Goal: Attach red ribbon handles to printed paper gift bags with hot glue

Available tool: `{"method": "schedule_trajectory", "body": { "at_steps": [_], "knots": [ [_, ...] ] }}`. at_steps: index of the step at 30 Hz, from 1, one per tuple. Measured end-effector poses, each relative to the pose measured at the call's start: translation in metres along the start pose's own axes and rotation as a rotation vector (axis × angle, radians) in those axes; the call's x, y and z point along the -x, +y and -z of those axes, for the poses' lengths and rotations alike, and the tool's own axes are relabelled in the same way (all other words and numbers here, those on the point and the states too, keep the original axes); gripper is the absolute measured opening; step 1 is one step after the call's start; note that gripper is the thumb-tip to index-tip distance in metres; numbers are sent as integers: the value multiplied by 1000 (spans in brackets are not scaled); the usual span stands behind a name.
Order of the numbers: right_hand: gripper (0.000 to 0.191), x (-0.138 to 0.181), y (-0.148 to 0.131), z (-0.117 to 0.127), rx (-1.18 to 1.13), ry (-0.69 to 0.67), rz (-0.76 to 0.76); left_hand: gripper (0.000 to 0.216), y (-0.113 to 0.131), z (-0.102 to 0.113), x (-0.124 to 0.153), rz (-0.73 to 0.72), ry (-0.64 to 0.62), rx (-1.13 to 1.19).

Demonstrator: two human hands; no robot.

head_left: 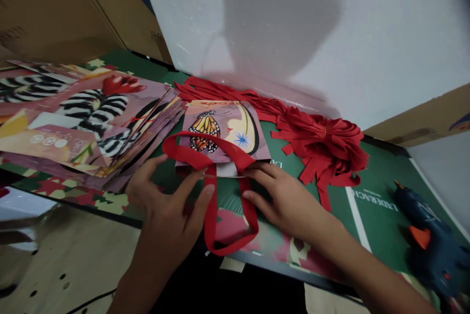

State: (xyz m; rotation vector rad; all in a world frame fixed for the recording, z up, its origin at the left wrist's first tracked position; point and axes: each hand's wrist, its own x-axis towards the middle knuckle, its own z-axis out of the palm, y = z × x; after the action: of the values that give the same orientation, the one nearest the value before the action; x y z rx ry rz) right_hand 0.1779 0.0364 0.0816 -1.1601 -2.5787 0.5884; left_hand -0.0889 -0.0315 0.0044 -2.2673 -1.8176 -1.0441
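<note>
A small paper bag [227,128] printed with a butterfly lies on the green table, its opening towards me. Two red ribbon handles loop from its mouth: one upper ribbon handle [194,157] lies back over the print, and the lower ribbon handle [251,218] hangs towards the table's front edge. At the mouth's left, the thumb and forefinger of my left hand [165,201] close on the rim beside the ribbon. My right hand [282,194] grips the rim's right side, thumb by the lower ribbon. Part of the rim is hidden behind my fingers.
Printed paper bags [95,118] are stacked on the left. Loose red ribbons [235,93] and a tied ribbon bundle [326,137] lie along the white panel [293,20] behind. A dark blue glue gun [426,235] with an orange trigger sits at the right. Cardboard [73,5] stands back left.
</note>
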Motion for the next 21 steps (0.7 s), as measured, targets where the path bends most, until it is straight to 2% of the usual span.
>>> {"method": "schedule_trajectory", "body": {
  "at_steps": [3, 5, 8, 11, 16, 21],
  "knots": [
    [21, -1, -2, 3, -16, -39, 0, 14, 12, -1, -19, 76, 157, 40],
    [19, -1, -2, 5, -19, -53, 14, 4, 16, 0, -24, 78, 157, 92],
    [22, 1, -2, 9, -9, -65, 37, 4, 16, -1, -23, 108, 129, 117],
    [27, 4, -5, 16, -3, -57, 103, 17, 14, -3, -19, 143, 106, 132],
    [32, -3, -22, 26, 21, 143, 267, 26, 13, -5, -18, 94, 105, 142],
    [38, -31, -30, 26, 159, 136, 187, 9, 16, -2, -16, 101, 115, 151]
  ]
}}
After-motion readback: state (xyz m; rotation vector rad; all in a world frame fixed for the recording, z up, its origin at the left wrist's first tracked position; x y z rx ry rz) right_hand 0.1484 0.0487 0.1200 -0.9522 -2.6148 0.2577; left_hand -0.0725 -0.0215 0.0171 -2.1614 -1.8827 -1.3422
